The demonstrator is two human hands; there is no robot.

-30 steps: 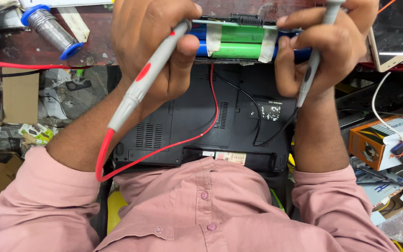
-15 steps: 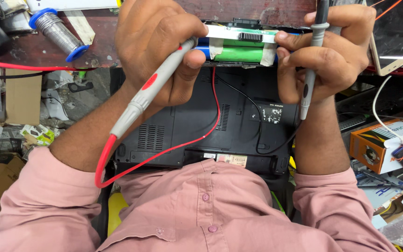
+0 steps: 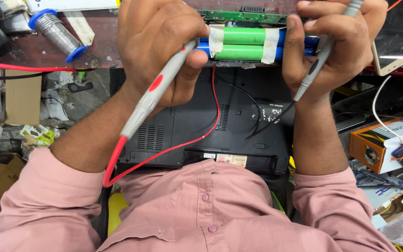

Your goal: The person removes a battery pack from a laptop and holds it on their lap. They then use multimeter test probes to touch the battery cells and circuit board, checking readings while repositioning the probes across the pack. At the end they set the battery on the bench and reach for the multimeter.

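Battery pack, a bundle of green and blue cylindrical cells bound with pale tape, sits at the far edge of the table, between the two hands and just under a green circuit board. It lies above the upturned black laptop base, which rests against the person's pink shirt.

The left hand is closed around a grey probe with a red mark, gripped like a pen so that the tip can be steered onto the left end of the pack; the tip itself is hidden behind the thumb. A red lead loops from the probe's tail across the laptop base.

The right hand is closed around a second grey probe, held steeply, tip aimed at the right end of the pack, while its thumb braces the cells. A black lead trails from it. Whether either tip touches a terminal cannot be told.

Holding one probe at each end places them across the pack, and both wrists rest low for steadiness.

A solder spool with blue ends lies to the left, well apart; an orange box sits to the right.
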